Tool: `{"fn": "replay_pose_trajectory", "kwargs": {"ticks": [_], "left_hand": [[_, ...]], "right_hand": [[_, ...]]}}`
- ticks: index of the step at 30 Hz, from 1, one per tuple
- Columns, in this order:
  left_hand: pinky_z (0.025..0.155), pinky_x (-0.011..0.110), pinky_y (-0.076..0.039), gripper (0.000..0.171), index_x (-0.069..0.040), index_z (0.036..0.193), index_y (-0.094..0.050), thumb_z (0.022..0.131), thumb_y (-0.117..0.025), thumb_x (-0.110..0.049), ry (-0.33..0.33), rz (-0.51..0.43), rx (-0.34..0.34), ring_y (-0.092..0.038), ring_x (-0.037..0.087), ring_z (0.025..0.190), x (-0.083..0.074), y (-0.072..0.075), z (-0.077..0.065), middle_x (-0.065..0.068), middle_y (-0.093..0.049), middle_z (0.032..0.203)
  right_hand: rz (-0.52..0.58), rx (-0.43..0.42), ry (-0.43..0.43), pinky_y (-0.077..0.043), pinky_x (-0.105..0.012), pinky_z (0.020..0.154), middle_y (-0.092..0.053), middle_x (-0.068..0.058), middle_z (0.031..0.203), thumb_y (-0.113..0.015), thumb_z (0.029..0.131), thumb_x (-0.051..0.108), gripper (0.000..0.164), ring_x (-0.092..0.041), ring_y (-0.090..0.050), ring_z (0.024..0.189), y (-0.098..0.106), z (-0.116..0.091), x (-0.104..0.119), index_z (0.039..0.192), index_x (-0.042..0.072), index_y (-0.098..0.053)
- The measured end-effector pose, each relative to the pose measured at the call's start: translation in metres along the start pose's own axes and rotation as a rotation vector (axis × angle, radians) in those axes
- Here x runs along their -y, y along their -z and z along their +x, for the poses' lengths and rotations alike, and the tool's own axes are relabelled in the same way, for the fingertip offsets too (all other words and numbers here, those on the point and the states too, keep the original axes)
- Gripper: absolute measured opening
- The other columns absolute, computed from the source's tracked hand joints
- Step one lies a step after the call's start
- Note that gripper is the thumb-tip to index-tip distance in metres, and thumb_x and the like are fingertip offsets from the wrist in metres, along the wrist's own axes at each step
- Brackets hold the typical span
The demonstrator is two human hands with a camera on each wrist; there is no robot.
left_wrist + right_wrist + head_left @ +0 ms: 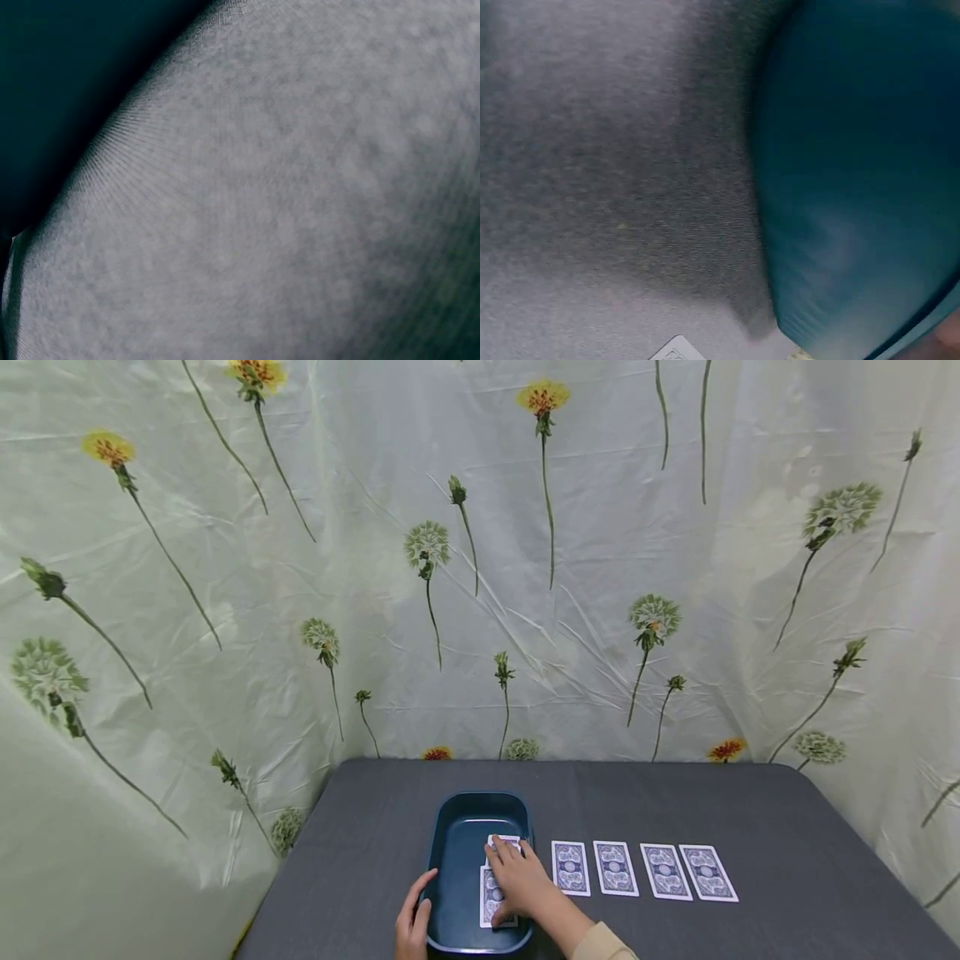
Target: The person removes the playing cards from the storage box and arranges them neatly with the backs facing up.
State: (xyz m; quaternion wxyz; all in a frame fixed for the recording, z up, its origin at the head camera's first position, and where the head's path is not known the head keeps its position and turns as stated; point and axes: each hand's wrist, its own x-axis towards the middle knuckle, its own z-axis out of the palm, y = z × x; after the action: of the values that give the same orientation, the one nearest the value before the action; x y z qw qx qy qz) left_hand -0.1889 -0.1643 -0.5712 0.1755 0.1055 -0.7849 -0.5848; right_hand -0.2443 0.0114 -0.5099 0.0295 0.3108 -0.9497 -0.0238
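A dark teal tray [456, 902] sits on the grey cloth, its long sides running away from me. Inside, toward its right wall, lie two face-down playing cards: a near card [489, 893] and a far card [504, 839] with a blue-and-white back. My right hand [521, 881] reaches over the tray's right rim, fingers spread and straight across the cards, covering part of both. At the tray's left rim, my left hand [412, 917] rests with its fingertips and thumb against the edge. The right wrist view shows the tray's outer wall [847, 180] up close.
Right of the tray, several face-down cards [617, 868] lie in a row on the grey tablecloth [637, 802]. One card corner [676, 351] shows low in the right wrist view. Behind the table hangs a pale curtain [480, 710] printed with dandelions.
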Motion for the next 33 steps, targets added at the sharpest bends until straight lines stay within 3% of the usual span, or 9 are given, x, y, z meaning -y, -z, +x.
{"fn": "replay_pose_trajectory", "kwargs": {"ticks": [8, 14, 21, 26, 33], "left_hand": [[0.085, 0.010, -0.036, 0.033, -0.009, 0.118, -0.059, 0.092, -0.039, -0.004, -0.006, 0.006, -0.008, -0.043, -0.011, 0.098, -0.0005, -0.0003, -0.0019, 0.009, -0.057, 0.123], [0.084, 0.006, -0.034, 0.031, -0.002, 0.118, -0.058, 0.093, -0.040, -0.004, -0.041, -0.012, -0.023, -0.042, -0.015, 0.099, 0.0011, -0.0018, -0.0026, -0.004, -0.059, 0.118], [0.084, 0.005, -0.033, 0.031, -0.005, 0.117, -0.059, 0.093, -0.040, -0.004, -0.077, -0.030, -0.023, -0.040, -0.019, 0.101, 0.0011, -0.0015, -0.0023, 0.010, -0.059, 0.119], [0.086, 0.006, -0.033, 0.032, -0.007, 0.119, -0.058, 0.093, -0.039, -0.003, -0.039, -0.034, 0.000, -0.041, -0.017, 0.102, -0.0001, -0.0003, -0.0033, 0.010, -0.057, 0.121], [0.087, 0.011, -0.036, 0.034, -0.010, 0.120, -0.057, 0.092, -0.038, -0.003, 0.002, -0.011, 0.013, -0.043, -0.009, 0.099, -0.0031, 0.0006, -0.0024, 0.010, -0.055, 0.126]], "right_hand": [[-0.116, 0.049, 0.015, -0.039, -0.041, 0.096, -0.053, -0.001, 0.130, -0.072, 0.052, 0.067, 0.096, -0.015, -0.054, 0.114, -0.0060, 0.0032, 0.0050, 0.128, 0.013, -0.049], [-0.163, 0.020, 0.036, -0.042, -0.037, 0.091, -0.060, 0.003, 0.113, -0.072, 0.052, 0.067, 0.087, -0.012, -0.060, 0.099, -0.0060, 0.0021, 0.0076, 0.121, 0.016, -0.056], [-0.173, 0.005, 0.041, -0.042, -0.034, 0.085, -0.058, 0.001, 0.111, -0.072, 0.051, 0.066, 0.086, -0.013, -0.059, 0.094, -0.0057, 0.0013, 0.0083, 0.123, 0.024, -0.054], [-0.117, 0.015, 0.061, -0.042, -0.036, 0.085, -0.058, 0.000, 0.110, -0.072, 0.053, 0.062, 0.072, -0.015, -0.058, 0.094, -0.0036, -0.0005, 0.0089, 0.118, 0.036, -0.056], [-0.129, 0.004, 0.086, -0.041, -0.035, 0.083, -0.056, 0.000, 0.106, -0.072, 0.055, 0.062, 0.061, -0.015, -0.060, 0.087, -0.0035, -0.0027, 0.0069, 0.105, 0.032, -0.054]]}}
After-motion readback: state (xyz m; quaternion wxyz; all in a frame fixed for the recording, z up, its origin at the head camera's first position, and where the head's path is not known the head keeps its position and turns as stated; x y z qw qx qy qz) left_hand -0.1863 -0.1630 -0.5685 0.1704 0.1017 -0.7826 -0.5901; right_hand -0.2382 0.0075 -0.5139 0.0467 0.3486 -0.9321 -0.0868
